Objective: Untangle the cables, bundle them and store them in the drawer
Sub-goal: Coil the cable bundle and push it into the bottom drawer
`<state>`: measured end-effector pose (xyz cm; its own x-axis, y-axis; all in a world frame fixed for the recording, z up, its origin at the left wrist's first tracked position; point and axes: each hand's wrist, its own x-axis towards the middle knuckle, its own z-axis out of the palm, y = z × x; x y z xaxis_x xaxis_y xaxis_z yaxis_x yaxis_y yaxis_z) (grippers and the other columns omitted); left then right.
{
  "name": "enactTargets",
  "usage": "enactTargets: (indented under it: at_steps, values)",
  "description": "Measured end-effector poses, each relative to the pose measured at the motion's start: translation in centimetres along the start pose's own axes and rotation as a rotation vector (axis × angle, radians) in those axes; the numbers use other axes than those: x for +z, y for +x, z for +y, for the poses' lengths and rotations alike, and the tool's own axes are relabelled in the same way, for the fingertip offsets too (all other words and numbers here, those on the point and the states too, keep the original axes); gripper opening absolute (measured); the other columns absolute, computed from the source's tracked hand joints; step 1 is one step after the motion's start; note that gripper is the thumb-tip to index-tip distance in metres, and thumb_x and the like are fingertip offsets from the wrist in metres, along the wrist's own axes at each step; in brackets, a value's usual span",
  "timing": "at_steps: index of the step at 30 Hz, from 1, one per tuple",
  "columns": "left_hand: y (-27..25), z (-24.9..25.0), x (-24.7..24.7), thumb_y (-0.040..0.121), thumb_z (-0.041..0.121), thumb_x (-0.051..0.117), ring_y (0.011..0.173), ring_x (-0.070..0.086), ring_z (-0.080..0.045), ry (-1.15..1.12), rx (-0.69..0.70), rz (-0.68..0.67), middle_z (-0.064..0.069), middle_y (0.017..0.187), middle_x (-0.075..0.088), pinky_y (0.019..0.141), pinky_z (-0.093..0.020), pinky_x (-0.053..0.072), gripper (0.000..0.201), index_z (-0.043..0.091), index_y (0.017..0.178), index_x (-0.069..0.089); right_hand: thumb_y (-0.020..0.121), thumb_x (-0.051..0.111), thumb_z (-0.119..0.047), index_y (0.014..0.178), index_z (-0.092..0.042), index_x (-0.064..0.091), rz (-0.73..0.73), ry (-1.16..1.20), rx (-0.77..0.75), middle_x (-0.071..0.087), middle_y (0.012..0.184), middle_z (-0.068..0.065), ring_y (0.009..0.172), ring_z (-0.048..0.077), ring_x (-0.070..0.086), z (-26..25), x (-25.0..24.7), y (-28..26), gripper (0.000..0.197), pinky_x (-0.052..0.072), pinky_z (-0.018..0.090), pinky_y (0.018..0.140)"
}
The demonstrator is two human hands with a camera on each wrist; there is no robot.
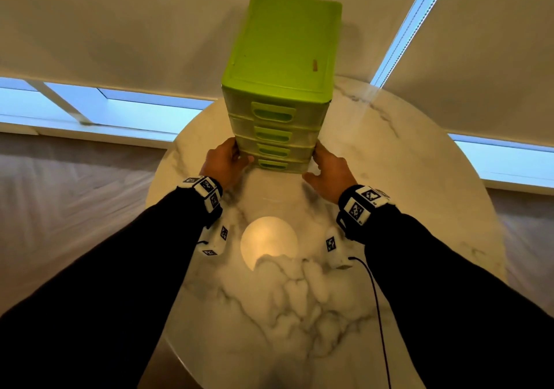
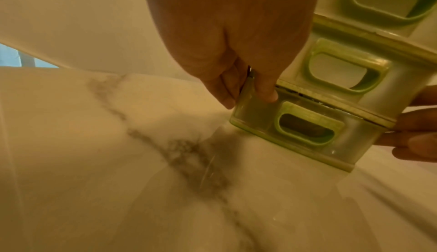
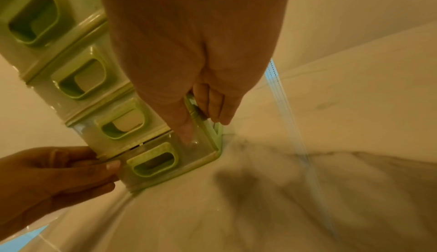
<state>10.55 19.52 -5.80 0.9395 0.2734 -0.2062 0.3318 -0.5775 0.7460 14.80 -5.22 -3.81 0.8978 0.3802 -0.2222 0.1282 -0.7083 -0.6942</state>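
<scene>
A person's two arms in dark sleeves reach forward over a round marble desk (image 1: 404,154). At twelve o'clock on the desk stands a tall green drawer unit (image 1: 281,58) with four stacked translucent drawers, all closed. The left hand (image 1: 223,160) grips the unit's lower left corner at about eleven o'clock, its fingers (image 2: 227,89) curled round the side and the thumb pressing the front of the bottom drawer (image 2: 305,128). The right hand (image 1: 328,168) grips the lower right corner at about one o'clock in the same way.

No loose cables lie on the desk; only a thin black lead (image 1: 376,304) runs from the right wrist camera. Something dark shows through the bottom drawer's handle opening, but it cannot be identified. The cables may already be stored, with the task near its end, though this cannot be confirmed.
</scene>
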Motion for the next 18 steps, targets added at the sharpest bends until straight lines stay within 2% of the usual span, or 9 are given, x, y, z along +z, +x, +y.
enactTargets:
  at_steps: [2,6,9,11,13,16,18]
  values:
    - [-0.2,0.2,0.4,0.093,0.030,0.068,0.109,0.067,-0.024,0.006,-0.016,0.022,-0.006,0.122,0.071,0.093,-0.030,0.049,0.039,0.013,0.128,0.060,0.091,0.067,-0.014,0.155,-0.022,0.030,-0.004,0.013,0.011,0.059,0.141,0.010,0.124,0.030,0.059,0.1,0.3,-0.2,0.074,0.047,0.034,0.102]
    - [-0.3,0.5,0.8,0.094,0.032,0.065,0.109,0.066,-0.027,0.031,-0.047,0.045,-0.008,0.123,0.070,0.085,-0.027,0.043,0.041,0.013,0.130,0.057,0.090,0.069,-0.016,0.141,-0.021,0.049,0.151,0.085,0.070,0.069,0.126,0.008,0.113,0.028,0.067,-0.1,0.9,0.4,0.055,0.053,0.040,0.100]
    - [-0.2,0.6,0.6,0.087,0.044,0.073,0.111,0.065,-0.025,0.031,-0.040,-0.004,-0.005,0.126,0.067,0.087,-0.030,0.047,0.060,0.014,0.134,0.052,0.087,0.070,-0.014,0.128,-0.018,0.054,0.210,0.107,0.111,0.072,0.117,0.008,0.103,0.029,0.070,-0.5,1.1,1.0,0.044,0.056,0.045,0.093]
    - [-0.2,0.6,0.7,0.083,0.050,0.076,0.112,0.065,-0.025,0.016,-0.035,-0.001,-0.006,0.128,0.067,0.090,-0.031,0.049,0.069,0.013,0.135,0.051,0.087,0.070,-0.015,0.128,-0.020,0.054,0.232,0.165,0.112,0.072,0.118,0.007,0.104,0.028,0.070,-0.4,1.7,0.8,0.044,0.057,0.047,0.093]
    - [-0.4,0.5,1.1,0.085,0.053,0.072,0.113,0.064,-0.029,0.048,-0.013,0.025,-0.010,0.129,0.066,0.089,-0.034,0.049,0.069,0.012,0.135,0.049,0.087,0.073,-0.018,0.130,-0.022,0.053,0.248,0.192,0.114,0.071,0.121,0.005,0.108,0.025,0.069,-0.3,2.1,0.5,0.048,0.056,0.045,0.095]
    - [-0.4,0.2,1.1,0.085,0.056,0.069,0.115,0.062,-0.031,0.068,0.032,0.014,-0.011,0.131,0.064,0.094,-0.045,0.053,0.070,0.013,0.135,0.047,0.084,0.076,-0.019,0.131,-0.020,0.054,0.266,0.220,0.142,0.070,0.121,0.004,0.107,0.022,0.068,-0.5,2.3,0.4,0.051,0.056,0.042,0.096]
    - [0.0,0.0,0.7,0.082,0.056,0.072,0.113,0.063,-0.029,0.043,0.042,-0.013,-0.010,0.130,0.064,0.093,-0.047,0.054,0.072,0.013,0.134,0.047,0.083,0.076,-0.020,0.133,-0.019,0.053,0.327,0.203,0.118,0.065,0.123,0.007,0.106,0.022,0.065,-0.6,2.8,0.3,0.055,0.054,0.042,0.097]
